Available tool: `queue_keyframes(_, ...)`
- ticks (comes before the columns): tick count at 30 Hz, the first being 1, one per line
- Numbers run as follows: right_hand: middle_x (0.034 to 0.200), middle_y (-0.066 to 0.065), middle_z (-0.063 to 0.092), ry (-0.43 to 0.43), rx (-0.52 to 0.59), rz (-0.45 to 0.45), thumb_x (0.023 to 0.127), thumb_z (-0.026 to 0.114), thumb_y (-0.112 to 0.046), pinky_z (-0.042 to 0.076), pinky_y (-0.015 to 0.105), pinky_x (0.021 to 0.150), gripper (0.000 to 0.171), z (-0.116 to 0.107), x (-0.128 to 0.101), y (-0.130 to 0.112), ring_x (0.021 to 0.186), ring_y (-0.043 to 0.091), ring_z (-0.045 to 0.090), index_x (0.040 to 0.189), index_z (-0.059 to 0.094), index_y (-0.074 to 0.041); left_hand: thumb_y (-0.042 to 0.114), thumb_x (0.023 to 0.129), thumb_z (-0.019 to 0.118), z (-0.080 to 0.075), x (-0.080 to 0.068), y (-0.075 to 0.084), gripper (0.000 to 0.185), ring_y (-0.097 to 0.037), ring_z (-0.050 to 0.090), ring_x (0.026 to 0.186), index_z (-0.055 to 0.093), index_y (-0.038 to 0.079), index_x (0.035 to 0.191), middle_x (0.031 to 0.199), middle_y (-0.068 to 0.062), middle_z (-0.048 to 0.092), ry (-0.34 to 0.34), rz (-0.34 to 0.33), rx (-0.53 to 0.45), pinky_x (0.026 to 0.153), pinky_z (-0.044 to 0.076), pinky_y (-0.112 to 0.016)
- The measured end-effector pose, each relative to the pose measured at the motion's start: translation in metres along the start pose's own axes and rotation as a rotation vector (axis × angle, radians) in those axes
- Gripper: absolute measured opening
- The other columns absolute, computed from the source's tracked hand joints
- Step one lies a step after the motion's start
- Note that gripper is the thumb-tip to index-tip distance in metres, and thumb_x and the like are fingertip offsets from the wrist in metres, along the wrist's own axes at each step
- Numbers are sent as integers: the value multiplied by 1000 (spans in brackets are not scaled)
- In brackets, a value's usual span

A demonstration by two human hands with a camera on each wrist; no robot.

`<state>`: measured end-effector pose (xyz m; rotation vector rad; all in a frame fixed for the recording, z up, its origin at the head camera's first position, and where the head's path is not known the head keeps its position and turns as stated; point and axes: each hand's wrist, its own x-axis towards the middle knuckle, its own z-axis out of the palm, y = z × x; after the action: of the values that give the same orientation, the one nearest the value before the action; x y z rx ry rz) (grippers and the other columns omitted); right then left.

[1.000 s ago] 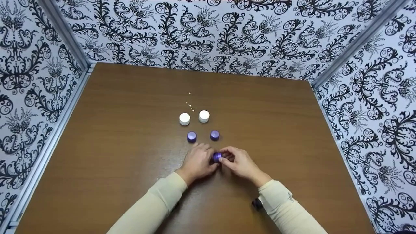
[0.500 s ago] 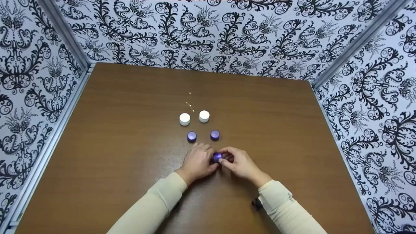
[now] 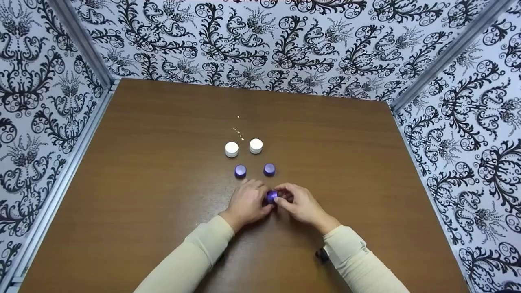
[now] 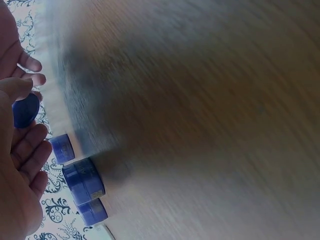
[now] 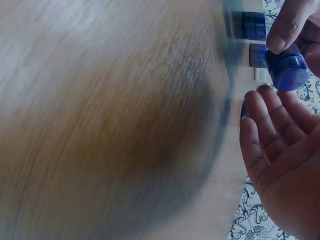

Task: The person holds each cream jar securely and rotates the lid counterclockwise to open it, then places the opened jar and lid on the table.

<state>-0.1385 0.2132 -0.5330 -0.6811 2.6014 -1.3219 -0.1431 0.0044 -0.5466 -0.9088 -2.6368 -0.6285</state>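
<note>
A small round purple plastic cap [image 3: 272,197] is pinched between the left hand [image 3: 247,203] and right hand [image 3: 300,205], both grips curled on it, just above the brown wooden tabletop [image 3: 163,162], equally near both.

My left hand [image 3: 247,202] and right hand [image 3: 299,204] meet at table [image 3: 142,162] centre, a cap [image 3: 272,196] between their fingertips. At twelve o'clock from them sit two caps [image 3: 240,171] [image 3: 269,169] side by side; beyond those, two jars [image 3: 231,149] [image 3: 256,145], likewise paired. Patterned walls [image 3: 285,44] stand at nine, twelve, three.
</note>
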Motion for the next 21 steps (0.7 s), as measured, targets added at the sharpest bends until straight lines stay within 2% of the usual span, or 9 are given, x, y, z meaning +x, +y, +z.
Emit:
queue_keyframes(3,100,1,68,11,-8,-6,91,71,-12,56,33,77,25,0,0,0,87,15,68,115,66,-6,39,75,80,0,0,1,36,-21,59,85,71,10,94,89,1,64,-2,-5,1,78,45,-39)
queue_keyframes(8,101,-2,66,30,-26,-17,85,75,-6,56,33,77,31,0,-1,-1,86,13,67,114,65,-8,39,74,81,-1,-1,1,36,-21,60,85,72,10,94,89,2,64,-1,-10,2,80,45,-39)
queue_keyframes(17,99,2,69,-14,-14,15,94,69,-16,56,35,78,25,0,-1,-2,88,16,68,116,66,-5,39,75,80,-3,0,2,35,-21,59,85,72,11,94,89,2,64,-8,-11,-1,78,45,-39)
queue_keyframes(21,97,1,69,-14,-15,24,90,71,-12,56,36,78,25,0,-2,-3,87,16,68,115,65,-7,38,74,81,-3,-1,2,35,-21,59,84,72,10,94,88,2,64,-2,-7,0,77,45,-38)
